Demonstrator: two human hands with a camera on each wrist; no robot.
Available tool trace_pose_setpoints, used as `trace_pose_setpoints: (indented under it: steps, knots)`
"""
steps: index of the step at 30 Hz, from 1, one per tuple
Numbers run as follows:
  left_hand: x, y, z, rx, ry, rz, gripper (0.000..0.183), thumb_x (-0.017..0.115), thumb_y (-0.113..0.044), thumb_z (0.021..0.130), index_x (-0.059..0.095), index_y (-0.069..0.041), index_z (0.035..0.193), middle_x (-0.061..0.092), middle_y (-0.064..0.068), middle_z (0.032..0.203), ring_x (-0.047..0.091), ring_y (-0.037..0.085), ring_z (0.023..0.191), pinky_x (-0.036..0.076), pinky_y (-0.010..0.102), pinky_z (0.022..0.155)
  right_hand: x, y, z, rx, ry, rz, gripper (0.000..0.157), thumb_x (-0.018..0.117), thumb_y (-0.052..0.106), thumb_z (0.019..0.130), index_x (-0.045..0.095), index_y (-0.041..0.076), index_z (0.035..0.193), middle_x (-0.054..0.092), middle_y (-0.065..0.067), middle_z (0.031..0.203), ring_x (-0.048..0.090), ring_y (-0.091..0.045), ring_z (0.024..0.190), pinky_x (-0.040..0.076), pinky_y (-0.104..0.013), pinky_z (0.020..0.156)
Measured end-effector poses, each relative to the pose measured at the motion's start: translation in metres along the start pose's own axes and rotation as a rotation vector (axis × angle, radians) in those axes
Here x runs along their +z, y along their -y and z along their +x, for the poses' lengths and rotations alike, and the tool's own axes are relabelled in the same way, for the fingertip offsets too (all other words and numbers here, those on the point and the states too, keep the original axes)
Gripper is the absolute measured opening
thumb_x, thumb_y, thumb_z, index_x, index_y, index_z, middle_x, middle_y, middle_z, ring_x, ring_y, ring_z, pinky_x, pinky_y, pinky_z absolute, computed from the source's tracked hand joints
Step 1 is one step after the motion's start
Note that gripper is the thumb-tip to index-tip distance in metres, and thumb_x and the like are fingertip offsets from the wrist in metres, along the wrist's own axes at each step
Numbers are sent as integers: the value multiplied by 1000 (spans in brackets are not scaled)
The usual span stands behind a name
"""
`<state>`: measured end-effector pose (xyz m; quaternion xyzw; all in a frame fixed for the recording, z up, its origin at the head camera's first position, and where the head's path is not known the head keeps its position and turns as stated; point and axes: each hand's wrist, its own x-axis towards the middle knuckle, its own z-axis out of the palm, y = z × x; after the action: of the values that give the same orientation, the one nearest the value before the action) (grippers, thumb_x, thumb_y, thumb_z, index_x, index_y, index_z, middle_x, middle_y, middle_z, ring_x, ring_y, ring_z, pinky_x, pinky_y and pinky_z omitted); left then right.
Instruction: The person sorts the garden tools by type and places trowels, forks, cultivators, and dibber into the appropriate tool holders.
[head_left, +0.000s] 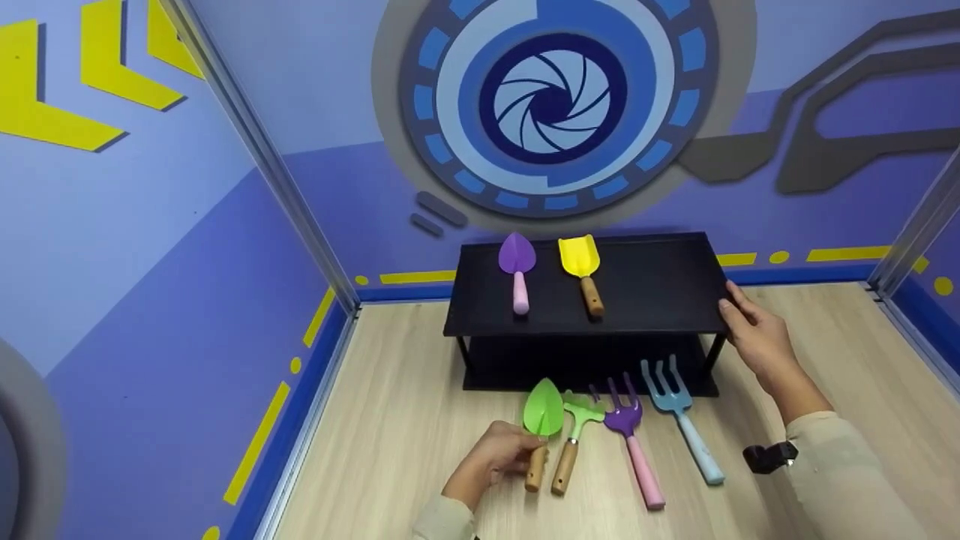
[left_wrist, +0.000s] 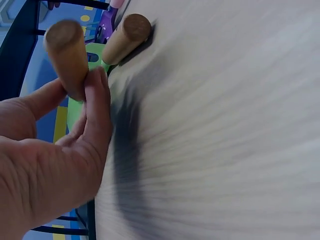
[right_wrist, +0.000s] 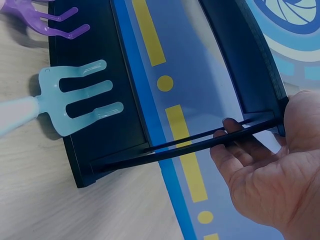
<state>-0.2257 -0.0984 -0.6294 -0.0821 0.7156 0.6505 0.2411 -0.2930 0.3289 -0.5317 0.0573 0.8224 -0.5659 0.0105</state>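
My left hand pinches the wooden handle of a green trowel, its leaf-shaped blade pointing towards the shelf. The handle's butt end faces the camera in the left wrist view. At the right side of a two-tier black shelf, my right hand holds the edge. In the right wrist view its fingers are bent at the side post. A purple trowel with a pink handle and a yellow scoop with a wooden handle lie on the upper tier.
Right of the green trowel lie a green rake, a purple fork with a pink handle and a light-blue fork. Both forks' tines reach over the shelf's lower tier. A blue patterned wall stands behind the shelf.
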Motion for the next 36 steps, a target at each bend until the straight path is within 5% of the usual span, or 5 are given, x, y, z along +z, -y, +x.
trace_pose_setpoints:
  steps: [6,15,36]
  knots:
    - [2,-2,-1,14,-3,-15,11,79,-6,91,78,3,96,72,1,78,69,9,68,64,24,65,0,0,-1,-11,-7,13,72,39,66,108,10,41,168,5,-12,180,24,-42,163,46,-17,116]
    - [8,-8,-3,37,53,-62,8,79,-3,92,77,2,96,73,2,85,71,11,77,65,28,72,0,0,-1,-2,6,13,70,38,66,108,8,43,168,3,-11,180,21,-41,164,42,-30,124]
    - [35,-37,-7,87,121,-123,9,79,0,90,73,1,97,76,6,89,74,12,77,67,31,80,1,0,-2,-8,-15,-2,71,38,66,108,10,42,168,4,-9,180,22,-41,164,44,-27,121]
